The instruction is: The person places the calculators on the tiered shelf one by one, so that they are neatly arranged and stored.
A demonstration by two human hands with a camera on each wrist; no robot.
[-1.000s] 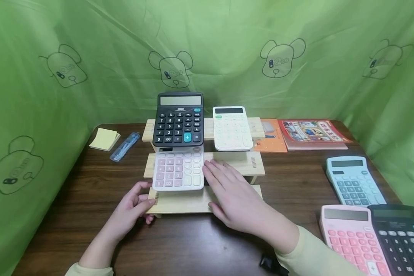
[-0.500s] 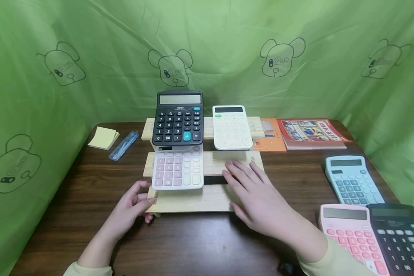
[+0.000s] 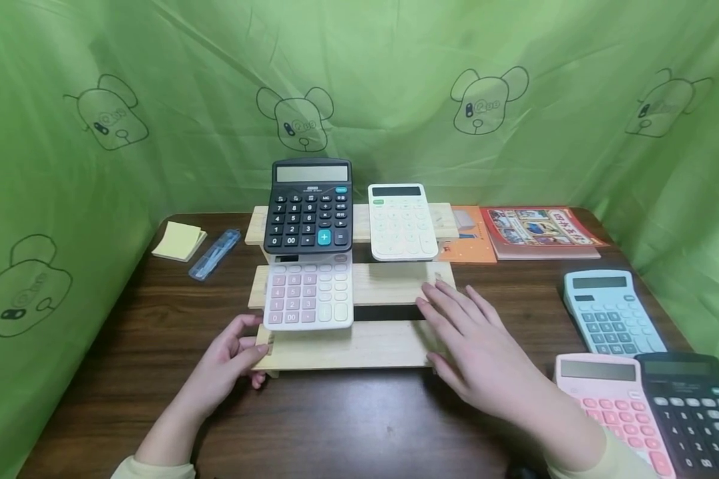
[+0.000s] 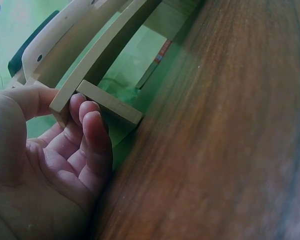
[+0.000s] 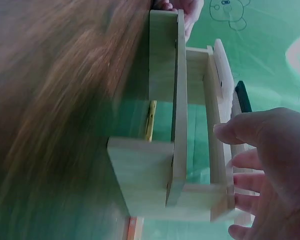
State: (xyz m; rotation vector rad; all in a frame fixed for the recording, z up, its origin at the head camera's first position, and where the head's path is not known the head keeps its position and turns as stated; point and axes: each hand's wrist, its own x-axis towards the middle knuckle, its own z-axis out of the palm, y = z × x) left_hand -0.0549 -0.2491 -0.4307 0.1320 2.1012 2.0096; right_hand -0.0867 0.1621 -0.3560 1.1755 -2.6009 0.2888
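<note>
Cartoon-printed green cloth (image 3: 365, 60) hangs behind and beside a wooden table (image 3: 365, 426). Mid-table stands a three-tier wooden rack (image 3: 365, 349). The left hand (image 3: 234, 356) pinches its front left end, thumb above, fingers curled beneath; the right hand (image 3: 476, 349), fingers apart and holding nothing, is at the right end, contact unclear. This looks like steadying the rack; the next move likely calls for keeping it level. A black calculator (image 3: 309, 209) and a white calculator (image 3: 403, 223) sit on top, a lilac-keyed calculator (image 3: 308, 293) midway down at left. A pink calculator (image 3: 602, 370), dark calculator (image 3: 683, 372) and blue calculator (image 3: 608, 306) lie far right, sticky notes (image 3: 180, 241) far left.
</note>
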